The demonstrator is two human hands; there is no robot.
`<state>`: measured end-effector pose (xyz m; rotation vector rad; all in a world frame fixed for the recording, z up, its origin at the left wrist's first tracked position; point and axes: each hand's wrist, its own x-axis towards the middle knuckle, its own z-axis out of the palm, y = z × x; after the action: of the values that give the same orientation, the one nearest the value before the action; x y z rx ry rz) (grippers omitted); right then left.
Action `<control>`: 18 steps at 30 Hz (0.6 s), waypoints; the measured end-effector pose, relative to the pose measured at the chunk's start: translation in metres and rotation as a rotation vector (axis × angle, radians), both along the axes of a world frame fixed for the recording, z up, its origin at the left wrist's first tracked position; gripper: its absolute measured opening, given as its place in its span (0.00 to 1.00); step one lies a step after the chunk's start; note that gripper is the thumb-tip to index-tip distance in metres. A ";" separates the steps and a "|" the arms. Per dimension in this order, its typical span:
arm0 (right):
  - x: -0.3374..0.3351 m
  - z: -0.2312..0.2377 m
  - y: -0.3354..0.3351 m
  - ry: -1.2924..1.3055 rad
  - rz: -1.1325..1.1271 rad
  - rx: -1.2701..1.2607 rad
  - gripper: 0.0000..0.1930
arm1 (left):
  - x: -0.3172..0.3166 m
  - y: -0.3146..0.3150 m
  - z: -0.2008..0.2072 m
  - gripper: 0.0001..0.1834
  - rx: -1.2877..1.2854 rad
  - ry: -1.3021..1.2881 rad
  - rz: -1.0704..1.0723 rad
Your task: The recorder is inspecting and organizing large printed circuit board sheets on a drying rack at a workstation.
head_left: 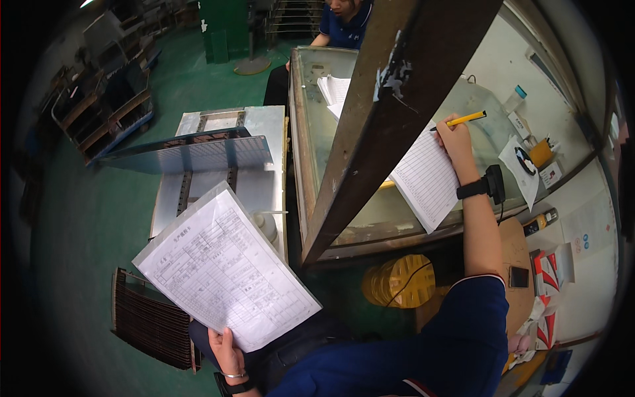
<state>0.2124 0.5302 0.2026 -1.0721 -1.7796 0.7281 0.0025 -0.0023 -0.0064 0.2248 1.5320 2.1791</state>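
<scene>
My left hand (227,352) grips the lower corner of a printed form (221,268), apparently in a clear sleeve, holding it tilted above my lap. My right hand (455,147) is closed round a yellow marker pen (471,118) with a black end. The pen's dark tip is at the top of a lined, table-like sheet (426,175); whether it touches the paper I cannot tell. This sheet lies on a glass-topped desk (357,221). Part of another yellow object (386,185) shows at the sheet's left edge.
A dark slanted post (397,99) cuts across the desk. Beyond it sit more papers (334,87) and a person in blue (344,25). On the left, upright panels (198,155) stand on a metal-topped cart (169,192). Yellow tape rolls (400,281) are below the desk.
</scene>
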 end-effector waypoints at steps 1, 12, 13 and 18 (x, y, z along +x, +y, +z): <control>0.000 0.000 0.000 0.001 0.000 0.001 0.06 | 0.000 0.000 0.000 0.24 0.001 -0.004 -0.005; -0.002 -0.001 0.002 -0.018 0.042 0.015 0.05 | 0.000 0.003 0.003 0.23 0.039 -0.004 0.005; -0.002 -0.001 0.003 -0.017 0.046 0.017 0.05 | -0.001 0.004 0.002 0.23 0.041 -0.001 0.004; 0.003 0.005 0.010 -0.101 0.086 -0.019 0.06 | -0.002 0.006 0.000 0.23 0.056 0.005 -0.008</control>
<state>0.2155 0.5399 0.2072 -1.0662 -1.9177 0.7554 0.0003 0.0037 -0.0060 0.2544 1.4717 2.2188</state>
